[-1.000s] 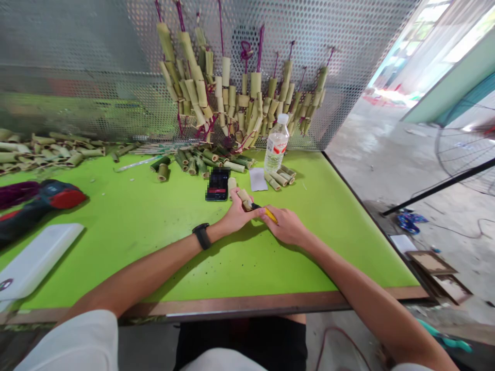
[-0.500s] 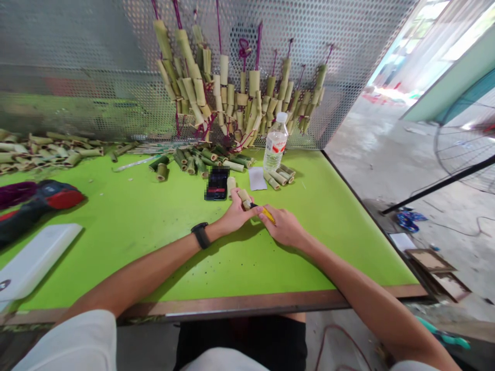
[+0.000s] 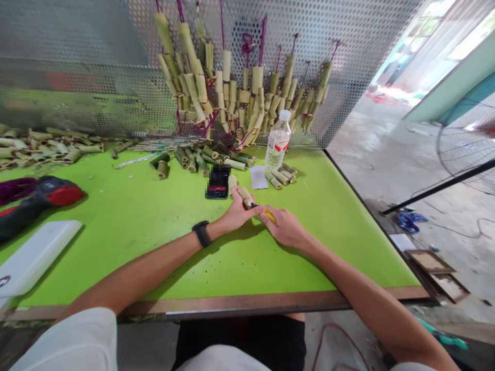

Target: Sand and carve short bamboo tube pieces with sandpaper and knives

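Far left on the green worktop: red-and-black power tool. Smartphone lies beyond the left hand, which is closed around a short bamboo tube. Tube sits at the left hand's fingers, the nearer hand; long axis slants from far left to near right, near end toward the right hand. There, the yellow utility knife's dark tip meets it, blade bite unclear. Right hand grips the knife handle, roughly in line with the tube.

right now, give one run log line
left hand holds pale cylindrical bamboo piece; right hand holds slim yellow-and-black tool; below: green tabletop
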The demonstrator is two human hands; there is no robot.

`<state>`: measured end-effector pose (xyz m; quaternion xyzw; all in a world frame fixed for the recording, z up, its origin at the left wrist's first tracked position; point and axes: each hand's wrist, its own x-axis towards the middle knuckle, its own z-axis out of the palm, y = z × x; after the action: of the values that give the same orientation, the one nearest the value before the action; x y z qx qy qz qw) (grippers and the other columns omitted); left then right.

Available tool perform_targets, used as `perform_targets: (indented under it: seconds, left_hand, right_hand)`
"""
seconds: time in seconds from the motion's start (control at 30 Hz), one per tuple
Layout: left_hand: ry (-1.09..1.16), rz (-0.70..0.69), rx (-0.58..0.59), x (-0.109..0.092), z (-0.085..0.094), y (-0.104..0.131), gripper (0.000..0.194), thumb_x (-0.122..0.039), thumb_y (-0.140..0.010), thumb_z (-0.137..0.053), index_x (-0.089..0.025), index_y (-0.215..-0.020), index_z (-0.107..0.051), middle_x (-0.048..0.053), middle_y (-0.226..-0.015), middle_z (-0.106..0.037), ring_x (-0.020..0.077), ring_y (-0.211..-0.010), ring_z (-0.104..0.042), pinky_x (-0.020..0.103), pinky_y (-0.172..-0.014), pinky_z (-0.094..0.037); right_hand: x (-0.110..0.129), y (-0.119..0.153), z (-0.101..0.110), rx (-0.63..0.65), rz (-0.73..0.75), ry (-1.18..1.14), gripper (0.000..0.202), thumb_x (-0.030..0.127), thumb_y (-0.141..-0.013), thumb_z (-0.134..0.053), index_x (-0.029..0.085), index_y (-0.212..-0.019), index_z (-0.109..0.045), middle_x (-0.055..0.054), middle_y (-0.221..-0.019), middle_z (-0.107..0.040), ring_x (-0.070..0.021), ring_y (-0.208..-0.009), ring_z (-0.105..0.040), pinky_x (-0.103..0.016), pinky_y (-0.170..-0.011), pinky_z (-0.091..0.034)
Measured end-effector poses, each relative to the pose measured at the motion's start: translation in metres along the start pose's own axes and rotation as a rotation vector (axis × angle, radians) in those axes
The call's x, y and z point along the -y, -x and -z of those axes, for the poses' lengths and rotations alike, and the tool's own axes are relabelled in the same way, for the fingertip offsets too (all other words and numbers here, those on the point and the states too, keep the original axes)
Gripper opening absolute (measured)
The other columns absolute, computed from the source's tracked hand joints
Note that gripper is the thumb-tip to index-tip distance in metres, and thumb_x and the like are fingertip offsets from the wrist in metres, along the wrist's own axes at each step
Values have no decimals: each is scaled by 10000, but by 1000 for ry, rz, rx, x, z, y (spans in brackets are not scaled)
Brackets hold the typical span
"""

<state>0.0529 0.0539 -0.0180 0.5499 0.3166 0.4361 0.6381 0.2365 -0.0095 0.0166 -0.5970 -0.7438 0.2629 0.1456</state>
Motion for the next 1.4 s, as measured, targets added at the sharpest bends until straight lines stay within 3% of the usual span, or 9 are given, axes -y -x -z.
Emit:
perform_targets:
  seconds: [0.33,0.5,0.77,0.9,1.07,1.2,1.4]
  left_hand:
    - [-44,25,-96,7,0,-2,766,-327,-780,-965,-271,-1211,-335,-36,-1013,-513,136,-896,-572,316,-832,-513]
    - [-104,-15,-127,6,-2,-1,708,-331,-822,-940,-259,-1182,-335,-30,-998,-531,131,-853,-560,311,-796,-514]
    - [-2,19,-46,2,0,-2,831,-378,-704,-997,-282,-1141,-296,-48,-1025,-506,116,-862,-555,304,-821,-500]
    - [-31,25,-32,1,1,-1,794,-362,-749,-981,-266,-1221,-349,-52,-997,-540,114,-850,-565,296,-817,-512]
    - [-183,29,-94,2,1,0,708,-386,-843,-932,-227,-1314,-427,-34,-935,-554,156,-821,-591,346,-823,-541]
    - [-127,125,-54,1,5,-2,859,-410,-787,-974,-224,-1416,-420,3,-992,-627,194,-886,-647,384,-876,-558]
    - [-134,204,38,-4,7,-5,1046,-372,-646,-1042,-224,-1486,-437,-1,-1026,-671,196,-928,-671,366,-895,-543]
  right_hand:
    - [0,-1,-10,-41,-77,11,377,425,-1179,-439,155,-1289,-678,-80,-835,-752,-185,-619,-640,-295,-594,-461]
    - [-1,-1,-9,-65,-90,7,363,435,-1178,-436,172,-1204,-685,-74,-819,-737,-188,-619,-633,-296,-576,-448]
    - [-2,0,-6,-29,-14,-47,371,440,-1163,-435,170,-1143,-689,-50,-792,-715,-168,-603,-608,-288,-577,-449]
    - [-2,0,-7,-21,-16,-73,388,461,-1162,-434,167,-1160,-687,-43,-768,-698,-168,-579,-587,-290,-560,-453]
    - [-7,-2,-4,-65,-43,-46,411,480,-1167,-425,189,-1026,-678,-46,-753,-693,-163,-576,-572,-287,-563,-421]
    - [-17,-4,10,-46,47,45,370,462,-1151,-472,194,-1041,-702,-41,-796,-718,-161,-632,-594,-281,-618,-381]
    - [-35,-8,29,-14,115,139,413,567,-1095,-576,218,-1113,-796,-46,-846,-772,-173,-677,-631,-272,-637,-348]
